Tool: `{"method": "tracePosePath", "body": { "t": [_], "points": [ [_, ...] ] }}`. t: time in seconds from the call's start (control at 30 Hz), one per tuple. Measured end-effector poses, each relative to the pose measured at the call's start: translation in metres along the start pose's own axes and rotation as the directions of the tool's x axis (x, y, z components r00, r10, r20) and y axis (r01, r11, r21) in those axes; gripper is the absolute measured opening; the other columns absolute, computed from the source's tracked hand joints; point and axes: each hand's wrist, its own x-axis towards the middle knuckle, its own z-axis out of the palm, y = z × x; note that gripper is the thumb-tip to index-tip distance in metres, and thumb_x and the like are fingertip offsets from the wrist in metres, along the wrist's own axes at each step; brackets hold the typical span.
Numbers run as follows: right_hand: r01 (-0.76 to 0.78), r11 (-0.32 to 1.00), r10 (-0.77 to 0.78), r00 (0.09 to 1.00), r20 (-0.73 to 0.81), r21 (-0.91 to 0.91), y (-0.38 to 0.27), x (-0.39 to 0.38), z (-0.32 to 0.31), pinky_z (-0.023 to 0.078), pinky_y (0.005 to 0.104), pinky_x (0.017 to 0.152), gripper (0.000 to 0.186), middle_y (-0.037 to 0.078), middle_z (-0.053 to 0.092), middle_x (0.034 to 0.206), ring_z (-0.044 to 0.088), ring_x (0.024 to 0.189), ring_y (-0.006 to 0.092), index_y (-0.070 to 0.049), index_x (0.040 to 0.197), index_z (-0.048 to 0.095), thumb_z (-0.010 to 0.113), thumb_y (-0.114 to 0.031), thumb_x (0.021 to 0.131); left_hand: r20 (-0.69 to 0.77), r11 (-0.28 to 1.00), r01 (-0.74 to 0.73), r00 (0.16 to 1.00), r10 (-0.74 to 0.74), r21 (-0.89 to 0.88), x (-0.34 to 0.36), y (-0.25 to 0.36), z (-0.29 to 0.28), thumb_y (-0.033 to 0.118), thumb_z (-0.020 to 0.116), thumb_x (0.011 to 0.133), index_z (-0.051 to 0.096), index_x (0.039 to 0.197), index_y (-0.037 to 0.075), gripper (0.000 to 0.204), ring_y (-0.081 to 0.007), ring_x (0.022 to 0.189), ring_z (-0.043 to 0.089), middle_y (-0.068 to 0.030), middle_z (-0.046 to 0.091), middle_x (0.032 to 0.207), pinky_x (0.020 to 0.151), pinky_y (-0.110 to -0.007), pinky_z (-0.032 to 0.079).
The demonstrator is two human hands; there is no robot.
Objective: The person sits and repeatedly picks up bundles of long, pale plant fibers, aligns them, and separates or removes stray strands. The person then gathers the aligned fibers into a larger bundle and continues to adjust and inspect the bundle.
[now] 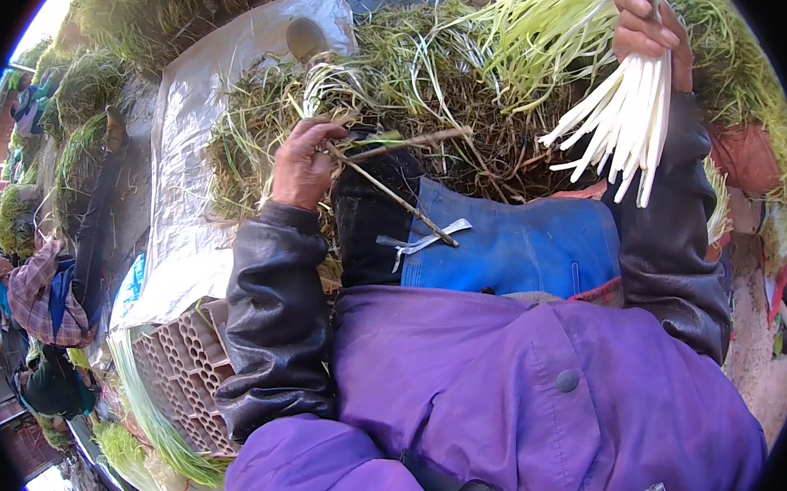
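Observation:
My right hand [648, 31], raised at the upper right, is closed round a bunch of long stalks [630, 110]. Their white ends hang down, and the pale green leaves [552, 29] fan out to the left. My left hand [304, 163] is closed on thin brown sticks [399, 195]; one slants down over my lap, another points right. Just beyond that hand lie a few whitish stems [332, 84]. A heap of uncleaned green plants with dark roots [486, 139] spreads in front of me, between both hands.
A blue apron [521, 241] with a white tie [425, 241] covers my lap. To the left are a white plastic sheet [192, 168], hollow bricks [183, 370] and bundled green stalks [155, 417]. A person in a plaid shirt [45, 293] works farther left, among more plant heaps.

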Motion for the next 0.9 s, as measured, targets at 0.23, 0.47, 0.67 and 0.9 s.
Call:
{"method": "tracePosePath", "body": {
  "t": [0.23, 0.47, 0.67, 0.9],
  "points": [
    [0.03, 0.999, -0.03, 1.0, 0.002, -0.031, 0.007, 0.001, -0.007, 0.05, 0.0242, 0.062, 0.018, 0.008, 0.044, 0.097, 0.055, 0.065, 0.0052, 0.002, 0.111, 0.042, 0.052, -0.007, 0.101, -0.157, 0.926, 0.339, 0.918, -0.365, -0.165, -0.004, -0.011, 0.005, -0.002, 0.066, 0.089, 0.067, 0.117, 0.004, 0.029, -0.0067, 0.085, 0.061, -0.001, 0.067, 0.107, 0.075, -0.021, 0.05],
    [0.01, 0.999, -0.009, 1.0, 0.026, -0.042, 0.011, 0.001, -0.006, 0.05, 0.0237, 0.064, 0.017, 0.007, 0.045, 0.097, 0.055, 0.067, 0.0047, 0.001, 0.111, 0.043, 0.053, -0.008, 0.101, -0.428, 0.922, 0.378, 0.849, -0.31, 0.082, 0.022, 0.007, -0.012, 0.001, 0.07, 0.084, 0.052, 0.135, 0.013, 0.056, -0.0178, 0.091, 0.067, -0.0115, 0.059, 0.127, 0.07, -0.028, 0.061],
    [-0.139, 0.99, 0.137, 0.988, -0.071, -0.019, 0.02, 0.004, 0.002, 0.052, 0.0277, 0.068, 0.031, 0.006, 0.062, 0.098, 0.062, 0.076, 0.0117, -0.004, 0.128, 0.054, 0.053, -0.021, 0.102, -0.41, 0.856, 0.357, 0.764, -0.498, -0.374, 0.025, -0.001, -0.072, -0.002, 0.07, 0.084, 0.051, 0.138, 0.007, 0.058, -0.0183, 0.073, 0.069, -0.0171, 0.072, 0.101, 0.06, -0.028, 0.059],
    [0.081, 0.996, -0.087, 0.949, -0.304, -0.031, 0.056, 0.008, -0.002, 0.051, 0.0263, 0.068, 0.023, 0.002, 0.061, 0.095, 0.06, 0.073, 0.0081, -0.005, 0.119, 0.059, 0.059, -0.013, 0.097, -0.397, 0.943, 0.12, 0.885, -0.243, -0.31, 0.047, 0.004, -0.102, -0.005, 0.069, 0.083, 0.057, 0.134, 0.008, 0.054, -0.0144, 0.083, 0.069, -0.0116, 0.07, 0.115, 0.069, -0.03, 0.059]
  ]
}}
